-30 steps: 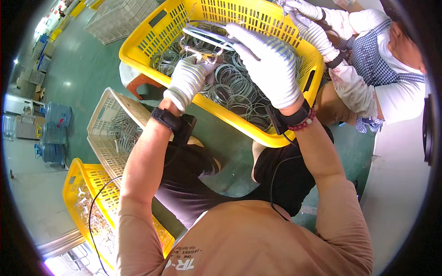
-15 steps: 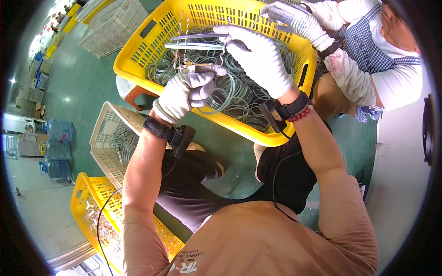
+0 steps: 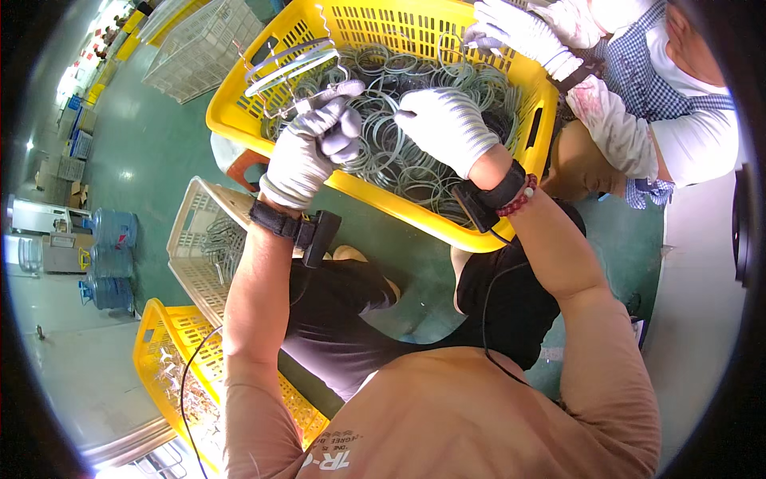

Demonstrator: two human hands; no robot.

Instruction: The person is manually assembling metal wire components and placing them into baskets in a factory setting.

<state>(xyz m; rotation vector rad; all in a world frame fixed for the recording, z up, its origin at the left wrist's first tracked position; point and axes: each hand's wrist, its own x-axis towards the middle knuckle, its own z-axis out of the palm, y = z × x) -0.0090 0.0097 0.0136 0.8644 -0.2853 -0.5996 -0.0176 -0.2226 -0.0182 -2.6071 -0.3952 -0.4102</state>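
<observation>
My gloved left hand point(image 3: 307, 156) is closed around the base of a thin wire frame with wavy upright prongs point(image 3: 321, 20). A pale ring point(image 3: 291, 72) and a darker ring sit across the prongs, tilted. The frame is raised over the left side of a yellow plastic crate point(image 3: 383, 209). Inside the crate lies a tangled heap of grey metal rings point(image 3: 415, 180). Over the heap's middle, my gloved right hand point(image 3: 451, 128) has its fingers drawn together close to the rings; what they pinch, if anything, is hidden.
At the far right a co-worker's gloved hand point(image 3: 511, 32) reaches over the crate's rim. A beige crate point(image 3: 203, 279) with more wire pieces stands at left, beside another yellow crate point(image 3: 152, 335) of small parts. White crates point(image 3: 203, 52) and blue water bottles point(image 3: 108, 259) stand farther left.
My left hand has shifted left with the wire frame, which now leans more. My right hand has left the frame's rings and moved down to the heap.
</observation>
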